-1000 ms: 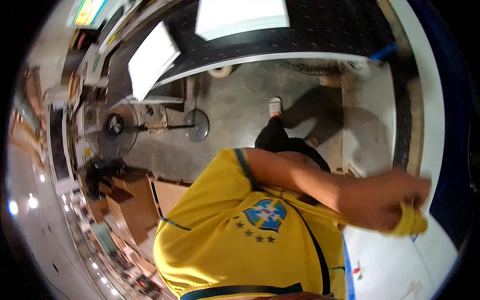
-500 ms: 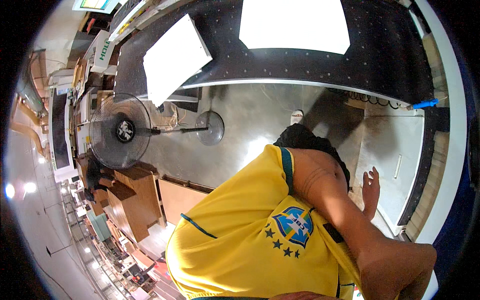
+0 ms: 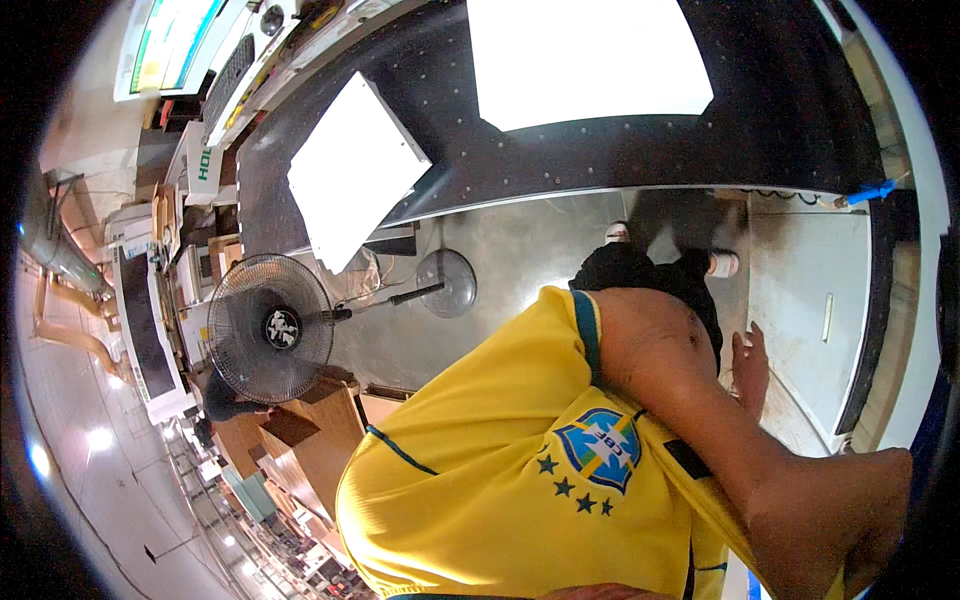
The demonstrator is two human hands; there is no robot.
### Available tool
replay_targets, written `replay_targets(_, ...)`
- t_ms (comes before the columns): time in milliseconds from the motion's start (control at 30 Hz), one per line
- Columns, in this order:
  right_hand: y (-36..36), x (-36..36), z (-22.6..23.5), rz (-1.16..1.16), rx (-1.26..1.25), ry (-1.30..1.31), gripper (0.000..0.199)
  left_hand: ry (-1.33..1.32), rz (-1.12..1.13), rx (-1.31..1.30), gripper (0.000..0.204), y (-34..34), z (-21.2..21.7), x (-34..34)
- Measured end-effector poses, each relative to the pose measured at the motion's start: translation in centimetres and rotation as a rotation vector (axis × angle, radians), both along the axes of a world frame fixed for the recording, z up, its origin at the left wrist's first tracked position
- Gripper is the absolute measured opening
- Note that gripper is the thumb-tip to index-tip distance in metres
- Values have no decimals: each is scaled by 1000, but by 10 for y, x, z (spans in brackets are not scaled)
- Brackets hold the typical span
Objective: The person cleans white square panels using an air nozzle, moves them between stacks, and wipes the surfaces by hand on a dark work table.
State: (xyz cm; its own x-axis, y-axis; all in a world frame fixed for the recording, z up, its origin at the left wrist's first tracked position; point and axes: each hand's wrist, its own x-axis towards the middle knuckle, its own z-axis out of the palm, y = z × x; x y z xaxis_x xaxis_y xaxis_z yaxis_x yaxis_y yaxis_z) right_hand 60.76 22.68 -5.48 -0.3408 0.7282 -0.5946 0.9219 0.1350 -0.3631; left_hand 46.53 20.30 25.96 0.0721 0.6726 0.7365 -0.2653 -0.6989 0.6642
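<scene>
Left hand [image 3: 751,371] is open wide, fingers spread and pointing to the far side. It hangs over the grey floor [image 3: 520,250], just beside the near-left edge of a white panel [image 3: 800,290] lying flat at right; can't tell if it touches either. Right hand [image 3: 850,520] sits at the near right rim, blurred and cut off by the edge, so can't tell whether it is open or closed. A bare forearm [image 3: 700,400] runs to it from the sleeve of a yellow shirt [image 3: 480,500] with green trim and a crest, which fills the near middle.

Two dark-trousered legs end in white shoes [image 3: 619,233] on the floor, just near of the black surface [image 3: 790,120]. That surface spans the far side and carries a big white sheet [image 3: 590,55] at centre and a second white board [image 3: 350,185] to the left, hanging over its edge. A small blue clip [image 3: 868,190] sits at its right end.

A standing fan [image 3: 270,328] is at left, its round base [image 3: 447,283] on the floor. Brown cardboard boxes [image 3: 300,440] lie near it.
</scene>
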Motion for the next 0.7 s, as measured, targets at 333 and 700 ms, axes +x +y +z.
replay_targets(333, 46, 3, 29, -60, 8, -72, 63, -41, -38, 2, 22, 27, 3, 6)
replay_targets(700, 77, -8, 16, 170, 167, -101, 61, -56, -11, 28, 21, 23, 7, -17)
